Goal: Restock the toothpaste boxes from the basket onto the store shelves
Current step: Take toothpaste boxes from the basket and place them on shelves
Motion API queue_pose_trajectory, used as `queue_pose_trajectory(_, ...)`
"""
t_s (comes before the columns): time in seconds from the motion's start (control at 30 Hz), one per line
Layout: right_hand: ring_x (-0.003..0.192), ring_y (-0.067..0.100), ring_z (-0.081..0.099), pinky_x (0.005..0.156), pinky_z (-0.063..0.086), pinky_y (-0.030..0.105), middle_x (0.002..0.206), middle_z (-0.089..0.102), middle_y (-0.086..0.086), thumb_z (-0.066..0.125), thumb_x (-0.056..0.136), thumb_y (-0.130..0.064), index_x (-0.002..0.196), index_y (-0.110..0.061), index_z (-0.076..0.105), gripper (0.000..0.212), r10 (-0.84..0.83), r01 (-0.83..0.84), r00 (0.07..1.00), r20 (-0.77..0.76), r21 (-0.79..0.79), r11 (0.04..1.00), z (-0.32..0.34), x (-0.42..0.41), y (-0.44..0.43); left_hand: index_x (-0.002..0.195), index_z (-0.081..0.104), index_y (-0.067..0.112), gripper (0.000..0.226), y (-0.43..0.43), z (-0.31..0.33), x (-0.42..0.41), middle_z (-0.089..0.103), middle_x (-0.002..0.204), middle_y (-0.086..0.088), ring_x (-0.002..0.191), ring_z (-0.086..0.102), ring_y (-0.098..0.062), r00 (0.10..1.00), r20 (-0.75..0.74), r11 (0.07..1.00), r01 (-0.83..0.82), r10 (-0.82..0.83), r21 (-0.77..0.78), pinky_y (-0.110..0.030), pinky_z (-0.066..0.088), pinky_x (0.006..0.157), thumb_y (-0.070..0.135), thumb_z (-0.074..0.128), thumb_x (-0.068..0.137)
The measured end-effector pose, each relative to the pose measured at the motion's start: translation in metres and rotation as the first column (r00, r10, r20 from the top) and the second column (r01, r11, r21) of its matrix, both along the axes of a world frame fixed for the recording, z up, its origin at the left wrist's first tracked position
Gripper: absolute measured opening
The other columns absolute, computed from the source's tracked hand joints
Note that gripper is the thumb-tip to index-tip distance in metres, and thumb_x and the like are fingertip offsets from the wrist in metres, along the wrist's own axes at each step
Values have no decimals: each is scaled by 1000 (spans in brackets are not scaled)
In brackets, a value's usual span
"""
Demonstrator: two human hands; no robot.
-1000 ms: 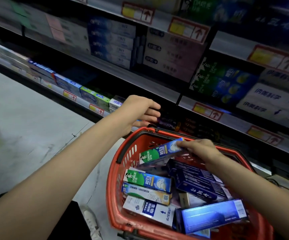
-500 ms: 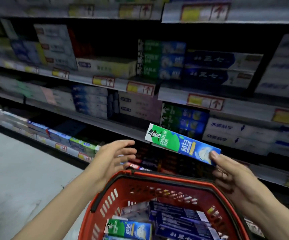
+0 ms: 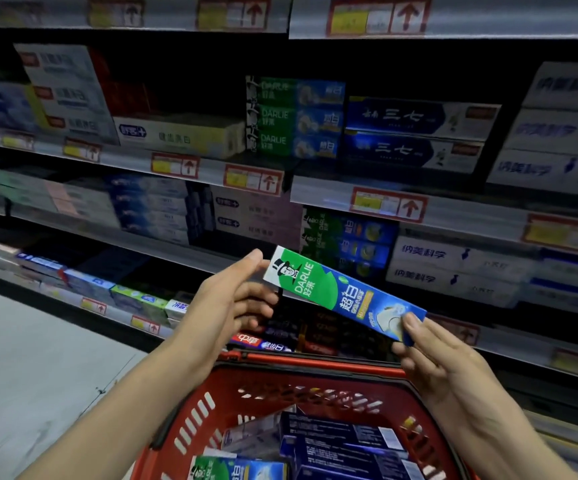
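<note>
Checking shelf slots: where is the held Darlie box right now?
Head view, centre: the Darlie box is tilted above the basket, left hand at its green end, right hand pinching its blue end, before the matching shelf stack.

Green/blue box (image 3: 343, 294) reads "DARLIE 好来" + "超白". Stacked shelf boxes (image 3: 273, 116) also say "DARLIE"; dark blue boxes (image 3: 395, 116) "三七", white boxes (image 3: 422, 252) "纳美科学". Price tags (image 3: 408, 207) show red up-arrows, figs unreadable.
</note>
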State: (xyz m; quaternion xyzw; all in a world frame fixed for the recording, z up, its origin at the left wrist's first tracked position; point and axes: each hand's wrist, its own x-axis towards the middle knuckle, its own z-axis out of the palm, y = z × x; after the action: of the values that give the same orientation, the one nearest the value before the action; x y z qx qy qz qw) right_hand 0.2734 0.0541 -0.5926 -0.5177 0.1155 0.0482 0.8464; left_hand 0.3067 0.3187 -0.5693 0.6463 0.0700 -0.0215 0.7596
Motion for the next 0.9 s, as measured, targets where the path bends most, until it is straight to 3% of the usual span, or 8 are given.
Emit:
queue_pose_trajectory(0.1, 76, 18, 75, 63, 60, 19, 109, 78, 14, 77, 75, -10, 130, -4, 67, 56, -4, 4, 1000, 25, 0, 1000, 0, 0, 0, 117, 70, 19, 63, 2, -1, 3, 71, 81, -13, 64, 59, -20, 1000, -13, 994, 11, -10, 106, -31, 42, 61, 71, 57, 83)
queue_pose_trajectory(0.2, 100, 21, 76, 77, 62, 23, 119, 76, 13, 76, 76, -5, 129, -13, 70, 54, 15, -14, 997, 78, -4, 1000, 2, 1, 2, 114, 71, 22, 59, 3, -4, 3, 74, 84, -15, 63, 59, -21, 999, -40, 993, 12, -7, 118, -25, 40, 52, 73, 51, 90)
queue_pose_trajectory(0.33, 114, 22, 73, 92, 59, 29, 125, 74, 12, 80, 71, -2, 128, -23, 73, 62, 31, -33, 994, 106, 12, 999, 4, 2, 6, 100, 72, 30, 18, 4, -8, 4, 73, 86, -12, 69, 64, -21, 999, 34, 987, -17, 12, 162, -32, 39, 61, 39, 56, 102)
queue_pose_trajectory(0.43, 123, 25, 68, 91, 60, 31, 140, 63, 9, 96, 64, -12, 129, -27, 73, 70, 27, -32, 994, 105, 46, 998, 5, 2, 10, 99, 72, 39, 15, 9, -11, 3, 72, 105, -15, 77, 66, -20, 994, 113, 980, -14, -9, 200, -32, 37, 62, 32, 58, 98)
queue_pose_trajectory(0.53, 118, 28, 71, 90, 61, 33, 143, 61, 11, 90, 64, -12, 132, -21, 70, 71, -21, 13, 997, 78, 108, 994, 3, 2, 12, 104, 71, 42, 24, 10, -9, -1, 69, 125, -12, 88, 71, -29, 984, 180, 981, -22, -14, 194, -32, 38, 65, 38, 57, 86)
queue_pose_trajectory(0.7, 114, 28, 72, 93, 59, 37, 140, 64, 11, 78, 71, -9, 131, -14, 69, 61, -18, 6, 995, 99, 119, 993, 2, 1, 11, 113, 70, 38, 30, 15, -12, -3, 62, 106, -28, 89, 53, -30, 968, 246, 983, 13, -59, 183, -37, 34, 69, 35, 56, 86)
queue_pose_trajectory(0.8, 113, 29, 73, 93, 59, 38, 138, 66, 12, 76, 73, -10, 132, -13, 69, 59, -29, 17, 994, 107, 110, 994, 1, 1, 10, 116, 69, 38, 33, 15, -13, -4, 55, 98, -12, 88, 44, -28, 965, 255, 987, 23, -64, 162, -37, 33, 69, 34, 55, 86)
queue_pose_trajectory(0.9, 114, 32, 72, 93, 60, 38, 129, 71, 16, 73, 78, -10, 132, -13, 67, 54, -34, 23, 992, 118, 94, 995, -2, 0, 8, 116, 69, 36, 35, 13, -13, -5, 54, 93, -10, 86, 41, -28, 960, 271, 987, 26, -69, 156, -38, 34, 71, 28, 55, 85)
